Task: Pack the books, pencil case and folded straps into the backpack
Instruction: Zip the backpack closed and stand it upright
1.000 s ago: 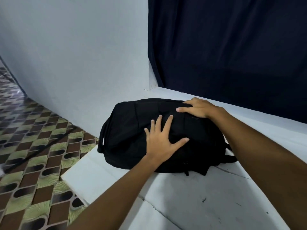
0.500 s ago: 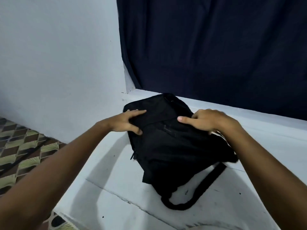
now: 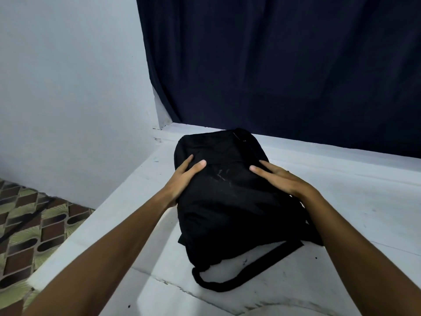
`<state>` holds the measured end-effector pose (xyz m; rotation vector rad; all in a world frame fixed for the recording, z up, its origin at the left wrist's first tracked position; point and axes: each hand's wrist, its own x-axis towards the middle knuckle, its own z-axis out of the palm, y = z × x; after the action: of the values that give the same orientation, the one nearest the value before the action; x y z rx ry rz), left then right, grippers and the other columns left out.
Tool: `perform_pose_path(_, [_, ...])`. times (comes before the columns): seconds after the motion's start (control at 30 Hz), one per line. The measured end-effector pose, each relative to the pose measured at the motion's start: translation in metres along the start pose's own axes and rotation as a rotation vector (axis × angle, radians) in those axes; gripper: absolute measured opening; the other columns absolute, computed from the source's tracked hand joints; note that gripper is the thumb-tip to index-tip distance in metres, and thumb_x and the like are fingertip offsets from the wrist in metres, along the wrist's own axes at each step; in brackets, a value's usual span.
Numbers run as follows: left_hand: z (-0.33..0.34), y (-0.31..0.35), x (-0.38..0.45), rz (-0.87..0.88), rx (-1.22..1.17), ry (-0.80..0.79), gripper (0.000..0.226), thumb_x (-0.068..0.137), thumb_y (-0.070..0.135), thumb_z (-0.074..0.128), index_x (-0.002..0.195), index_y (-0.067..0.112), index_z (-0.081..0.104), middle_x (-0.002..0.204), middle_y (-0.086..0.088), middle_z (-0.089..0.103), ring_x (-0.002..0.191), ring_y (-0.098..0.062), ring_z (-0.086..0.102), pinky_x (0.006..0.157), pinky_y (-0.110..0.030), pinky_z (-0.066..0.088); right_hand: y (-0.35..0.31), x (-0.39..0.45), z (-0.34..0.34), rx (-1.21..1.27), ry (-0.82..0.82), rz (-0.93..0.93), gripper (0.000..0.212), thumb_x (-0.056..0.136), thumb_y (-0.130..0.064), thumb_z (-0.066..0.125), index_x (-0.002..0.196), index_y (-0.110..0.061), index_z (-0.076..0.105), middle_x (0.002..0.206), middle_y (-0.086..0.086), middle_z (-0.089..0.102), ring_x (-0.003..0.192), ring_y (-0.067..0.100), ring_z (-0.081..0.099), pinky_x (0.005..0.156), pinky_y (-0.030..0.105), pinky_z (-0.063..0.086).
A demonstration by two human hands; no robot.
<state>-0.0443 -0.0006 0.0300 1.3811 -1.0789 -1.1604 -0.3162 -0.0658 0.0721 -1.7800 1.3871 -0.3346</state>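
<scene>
Now lengthwise after its turn: black backpack (image 3: pixel 230 201), flat on white platform (image 3: pixel 341 201), 1 strap (image 3: pixel 248 277) trailing near. Left hand (image 3: pixel 184 176), right hand (image 3: pixel 280 179): 2 flat palms pressing sides, nothing grasped. Packing seemingly done.

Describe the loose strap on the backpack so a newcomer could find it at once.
Start at the white platform below the dark curtain; the black backpack lies there with the left hand and right hand on it. From its near end, the strap curves out in a loop on the white surface, the only part trailing clear of the bag.
</scene>
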Motion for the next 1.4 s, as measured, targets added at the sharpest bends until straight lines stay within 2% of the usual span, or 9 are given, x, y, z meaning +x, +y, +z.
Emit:
perform_pose_path(0.2, [0.031, 0.013, 0.008, 0.026, 0.113, -0.185, 0.094, 0.068, 0.066, 0.061, 0.151, 0.034, 0.031, 0.150, 0.012, 0.038, 0.117, 0.001, 0.049, 0.086, -0.011, 0.039, 0.036, -0.038, -0.022, 0.029, -0.024, -0.021, 0.081, 0.061, -0.091, 0.045, 0.133, -0.053, 0.044, 0.138, -0.019, 0.051, 0.119, 0.006, 0.052, 0.103, 0.032, 0.041])
perform_pose_path(0.37, [0.064, 0.013, 0.015, 0.010, 0.185, -0.347, 0.085, 0.075, 0.059, 0.054, 0.152, 0.035, 0.027, 0.155, 0.009, 0.033, 0.128, -0.005, 0.043, 0.092, -0.011, 0.040, 0.061, -0.065, -0.051, -0.081, -0.034, 0.189, 0.105, 0.055, -0.102, 0.025, 0.148, -0.055, 0.009, 0.155, -0.012, 0.029, 0.128, 0.026, 0.049, 0.077, 0.035, 0.055])
perform_pose_path(0.5, [0.090, 0.017, 0.034, -0.012, 0.294, -0.434, 0.102, 0.069, 0.087, 0.050, 0.153, 0.045, 0.008, 0.163, 0.010, 0.004, 0.148, -0.009, 0.011, 0.119, -0.029, 0.019, 0.067, -0.044, -0.061, -0.142, 0.088, 0.270, 0.102, 0.061, -0.095, 0.020, 0.146, -0.052, -0.016, 0.162, 0.011, 0.008, 0.147, 0.031, 0.018, 0.114, 0.045, 0.027])
perform_pose_path(0.63, [0.099, 0.013, 0.064, -0.079, 0.373, -0.388, 0.111, 0.062, 0.091, 0.045, 0.150, 0.049, -0.008, 0.162, 0.006, -0.018, 0.148, -0.009, -0.015, 0.119, -0.039, 0.004, 0.082, -0.007, -0.067, -0.047, 0.177, 0.334, 0.111, 0.064, -0.092, 0.037, 0.146, -0.046, -0.023, 0.159, 0.016, -0.020, 0.148, 0.038, 0.010, 0.117, 0.048, 0.015])
perform_pose_path(0.77, [0.105, 0.004, 0.095, -0.147, 0.298, -0.292, 0.123, 0.062, 0.088, 0.057, 0.150, 0.043, -0.017, 0.164, 0.003, -0.001, 0.151, -0.020, 0.008, 0.121, -0.046, 0.017, 0.107, 0.026, -0.076, 0.144, 0.240, 0.345, 0.136, 0.045, -0.100, 0.048, 0.143, -0.044, -0.029, 0.162, 0.014, 0.007, 0.145, 0.035, 0.023, 0.117, 0.048, 0.026])
perform_pose_path(0.9, [0.114, 0.010, 0.120, -0.222, 0.156, -0.227, 0.118, 0.071, 0.074, 0.057, 0.150, 0.037, -0.021, 0.161, -0.002, 0.022, 0.138, -0.026, 0.039, 0.107, -0.037, 0.040, 0.120, 0.044, -0.079, 0.409, 0.271, 0.305, 0.124, 0.071, -0.078, 0.058, 0.148, -0.032, -0.026, 0.160, 0.006, 0.021, 0.139, 0.032, 0.035, 0.108, 0.040, 0.037])
perform_pose_path(1.13, [0.118, 0.004, 0.136, 0.019, 0.297, -0.226, 0.087, 0.095, 0.046, 0.053, 0.153, 0.037, -0.011, 0.158, 0.005, 0.025, 0.136, -0.008, 0.035, 0.099, -0.017, 0.034, 0.123, 0.060, -0.078, 0.425, 0.376, 0.033, 0.097, 0.085, -0.057, 0.059, 0.152, -0.040, -0.009, 0.160, -0.007, 0.019, 0.144, 0.017, 0.028, 0.107, 0.025, 0.029])
perform_pose_path(1.3, [0.117, 0.023, 0.138, 0.236, 0.297, -0.162, 0.083, 0.090, 0.032, 0.065, 0.156, 0.029, 0.013, 0.151, 0.012, 0.035, 0.132, -0.003, 0.037, 0.098, -0.012, 0.035, 0.109, 0.058, -0.092, 0.336, 0.504, -0.159, 0.088, 0.085, -0.046, 0.067, 0.154, -0.036, 0.013, 0.155, -0.011, 0.028, 0.141, 0.006, 0.026, 0.106, 0.018, 0.024])
perform_pose_path(1.4, [0.119, 0.054, 0.140, 0.366, 0.274, -0.122, 0.097, 0.079, 0.036, 0.077, 0.155, 0.025, 0.018, 0.151, 0.011, 0.035, 0.134, -0.003, 0.038, 0.111, -0.019, 0.033, 0.088, 0.050, -0.114, 0.335, 0.590, -0.270, 0.100, 0.070, -0.058, 0.073, 0.152, -0.034, 0.022, 0.154, -0.010, 0.033, 0.137, 0.000, 0.029, 0.111, 0.020, 0.025])
